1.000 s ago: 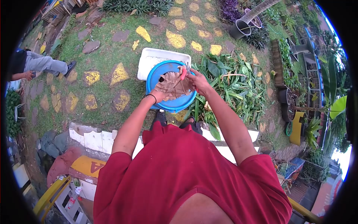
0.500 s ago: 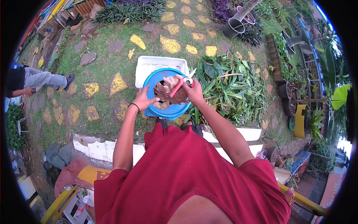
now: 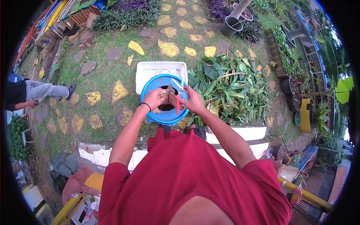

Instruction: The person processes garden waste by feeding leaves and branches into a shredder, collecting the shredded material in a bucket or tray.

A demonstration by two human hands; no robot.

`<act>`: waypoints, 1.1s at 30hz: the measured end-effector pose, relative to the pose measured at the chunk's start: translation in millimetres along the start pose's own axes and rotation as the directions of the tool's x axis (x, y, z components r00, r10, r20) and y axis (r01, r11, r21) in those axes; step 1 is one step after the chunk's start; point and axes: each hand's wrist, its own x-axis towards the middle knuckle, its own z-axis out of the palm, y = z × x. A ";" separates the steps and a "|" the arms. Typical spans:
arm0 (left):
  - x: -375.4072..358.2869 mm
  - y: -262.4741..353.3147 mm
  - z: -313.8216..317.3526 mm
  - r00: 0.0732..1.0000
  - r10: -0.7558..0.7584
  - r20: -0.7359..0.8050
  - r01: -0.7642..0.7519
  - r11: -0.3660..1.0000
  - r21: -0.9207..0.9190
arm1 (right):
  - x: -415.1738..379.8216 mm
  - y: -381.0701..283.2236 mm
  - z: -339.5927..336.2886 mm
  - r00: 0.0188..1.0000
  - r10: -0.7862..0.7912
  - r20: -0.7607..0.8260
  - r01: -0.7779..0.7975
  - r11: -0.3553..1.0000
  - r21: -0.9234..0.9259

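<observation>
A round blue lid or tub [image 3: 153, 82] with a dark hole in its middle sits in front of me. My left hand [image 3: 154, 99], with a black band at the wrist, is closed on brown dry leaf material [image 3: 172, 98] over the hole. Beside it my right hand [image 3: 193, 101] grips pruning shears [image 3: 177, 104] with red handles; their metal blades point away from me and stand apart. Behind the blue tub lies a white tray [image 3: 141, 71] with bits scattered in it. Cut green leaves [image 3: 228, 90] are heaped on the grass to the right.
At the far left another person [image 3: 41, 90] in grey trousers is partly in view. Yellow-painted stones [image 3: 168, 48] dot the grass. A low white edging [image 3: 240, 134] runs near my feet. Flower pots [image 3: 231, 26] stand at the back right, with more along the right side.
My left hand has moved from the tub's left rim inward to the brown leaves. They have gone down toward the hole, which now shows. The shears have turned more upright.
</observation>
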 end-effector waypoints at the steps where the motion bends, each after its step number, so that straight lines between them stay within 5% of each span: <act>1: -2.2 -9.1 1.2 0.997 -0.027 -0.073 0.027 1.000 -0.009 | -7.1 -2.3 -10.2 1.000 0.010 -0.021 -0.010 1.000 -0.007; 4: -3.4 -41.7 12.7 0.983 -0.070 -0.168 0.074 0.997 0.018 | -34.6 9.5 -33.5 0.997 -0.003 -0.071 0.001 1.000 -0.026; 6: 1.6 -54.4 23.5 0.977 -0.079 -0.196 0.110 0.983 0.150 | -62.5 30.8 -44.2 0.975 0.218 -0.032 -0.219 0.975 -0.031; 8: 10.8 -44.4 21.6 0.982 -0.127 -0.139 0.153 0.969 0.192 | -96.4 86.0 -27.3 0.953 0.288 -0.095 -0.260 0.937 0.233; 10: 23.1 -47.1 23.8 0.980 -0.180 -0.090 0.196 0.952 0.235 | -134.3 99.3 -27.2 0.910 0.415 0.001 -0.380 0.832 0.404; 12: 37.6 -62.2 35.2 0.986 -0.152 -0.067 0.166 0.897 0.410 | -167.1 95.3 -34.1 0.896 0.442 0.031 -0.442 0.886 0.139; 14: 48.6 -60.8 27.4 0.992 -0.105 -0.073 0.126 0.901 0.414 | -198.5 123.2 -18.0 0.908 0.418 -0.036 -0.394 0.880 0.266; 16: 58.8 -56.4 10.1 0.999 -0.029 -0.028 0.040 0.836 0.548 | -208.1 98.0 -31.3 0.828 0.557 -0.055 -0.518 0.800 0.302; 18: 59.9 -50.8 -1.2 0.987 0.020 -0.159 0.065 0.855 0.515 | -216.4 84.2 -37.6 0.832 0.551 -0.063 -0.482 0.775 0.408; 20: 51.4 -39.7 -5.9 0.987 0.055 -0.152 0.028 0.867 0.497 | -225.1 91.5 -38.5 0.801 0.596 -0.048 -0.530 0.745 0.404; 23: 40.7 -47.7 24.8 0.969 0.205 -0.136 -0.101 0.836 0.539 | -234.7 89.6 -33.4 0.813 0.533 -0.234 -0.441 0.827 0.350; 24: 36.6 -40.8 32.7 0.996 0.072 0.056 -0.091 0.799 0.595 | -238.1 93.4 -33.6 0.812 0.535 -0.234 -0.441 0.825 0.355; 26: 29.8 -42.6 58.7 0.984 0.051 0.170 -0.152 0.738 0.658 | -247.5 103.7 -35.3 0.803 0.583 -0.125 -0.509 0.779 0.365; 28: 32.3 -42.0 81.2 0.978 -0.023 0.208 -0.135 0.689 0.712 | -248.7 100.3 -36.7 0.817 0.539 -0.207 -0.473 0.831 0.294; 30: 41.8 -45.6 83.8 0.976 -0.068 0.205 -0.094 0.721 0.687 | -250.8 101.8 -40.7 0.821 0.566 -0.074 -0.498 0.774 0.390; 33: 64.1 -60.2 72.5 0.871 -0.193 0.453 0.129 0.977 0.168 | -252.5 113.9 -35.5 0.831 0.553 -0.065 -0.490 0.781 0.388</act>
